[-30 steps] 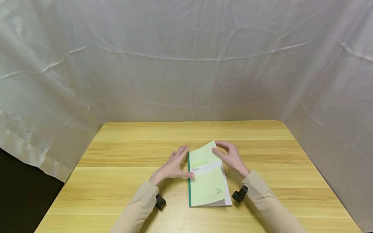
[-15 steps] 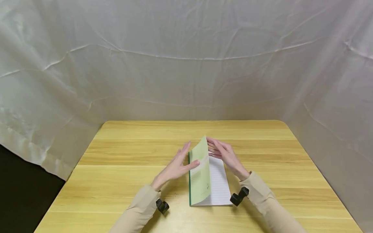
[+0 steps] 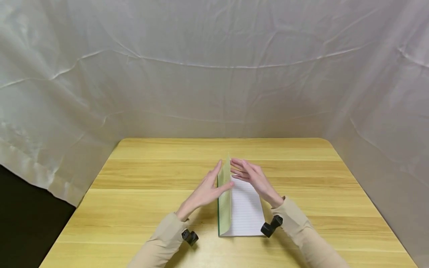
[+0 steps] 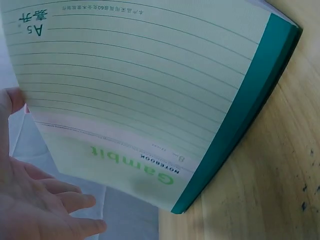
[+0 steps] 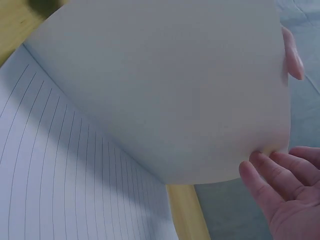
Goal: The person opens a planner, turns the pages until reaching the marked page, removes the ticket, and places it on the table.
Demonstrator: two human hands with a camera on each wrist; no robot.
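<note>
A notebook (image 3: pixel 247 214) with a green spine lies on the table, its pale green cover (image 3: pixel 224 203) raised nearly upright. Ruled lines and "Gambit" lettering show on the cover's outer face (image 4: pixel 130 90) in the left wrist view. My right hand (image 3: pixel 256 180) touches the cover's blank inner face (image 5: pixel 165 95) near its far free corner, with fingertips (image 5: pixel 260 157) extended. On the outer side is my left hand (image 3: pixel 204 191), fingers spread; its thumb (image 5: pixel 294 57) reaches past the cover's free edge. The lined first page is exposed.
The notebook rests on a wooden table (image 3: pixel 151 175). A pale fabric sheet (image 3: pixel 214 93) hangs behind the table and along its sides. A dark area (image 3: pixel 26 219) shows at the lower left. Each wrist carries a small black camera (image 3: pixel 272 226).
The right hand has moved left, swinging the cover from nearly flat to almost upright and exposing the lined page. The left thumb has shifted from the spine side to the cover's free edge.
</note>
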